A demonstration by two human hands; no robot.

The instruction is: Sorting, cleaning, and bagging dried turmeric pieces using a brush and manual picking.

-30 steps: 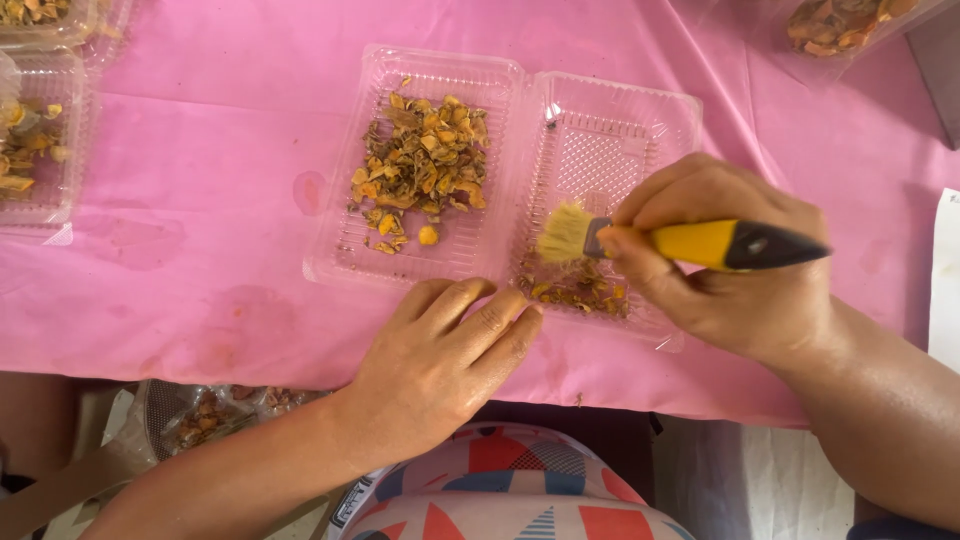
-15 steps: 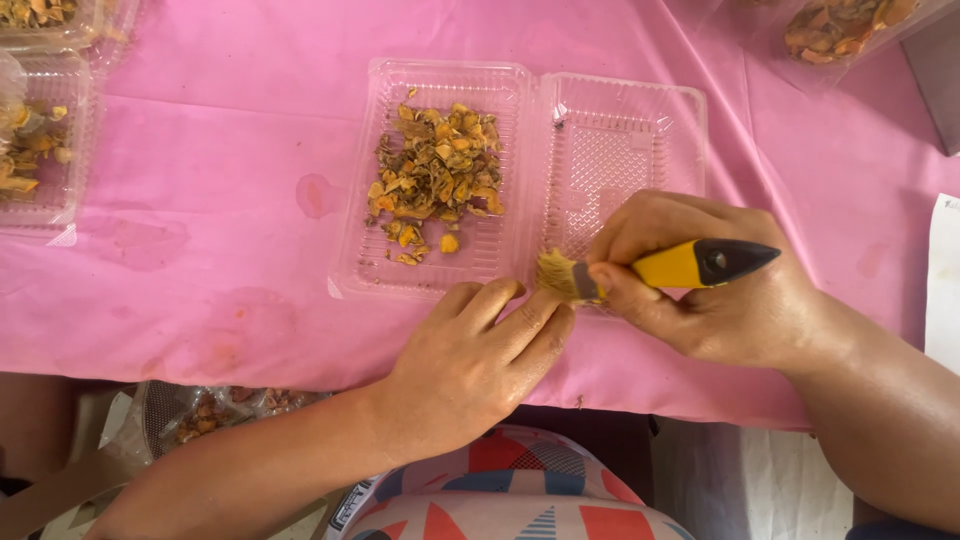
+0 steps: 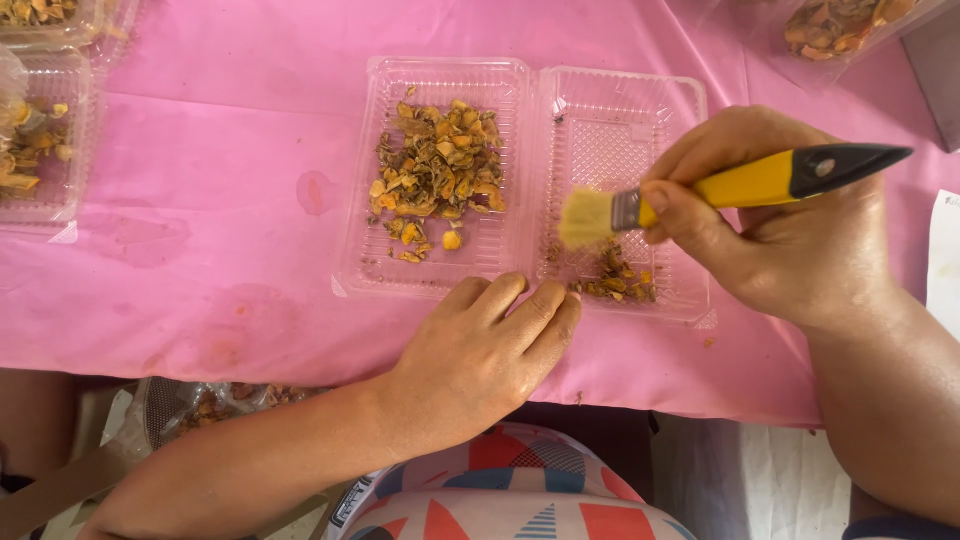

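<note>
A clear plastic clamshell container [image 3: 520, 180] lies open on a pink tablecloth [image 3: 230, 200]. Its left half holds a pile of dried yellow-brown pieces [image 3: 437, 170]; a smaller heap [image 3: 612, 280] lies at the near edge of the right half. My right hand [image 3: 780, 225] grips a brush [image 3: 700, 190] with a yellow and black handle, its pale bristles over the right half, just above the small heap. My left hand [image 3: 490, 350] rests flat on the cloth, fingertips touching the container's near edge.
More clear containers of dried pieces [image 3: 40, 140] stand at the far left, and another [image 3: 840, 25] at the top right. A bag of similar pieces [image 3: 200, 405] lies below the table edge. A patterned garment [image 3: 500, 500] fills the bottom centre.
The brush has lifted from the near edge of the right half and swung up and left. My left hand stays at the container's near edge.
</note>
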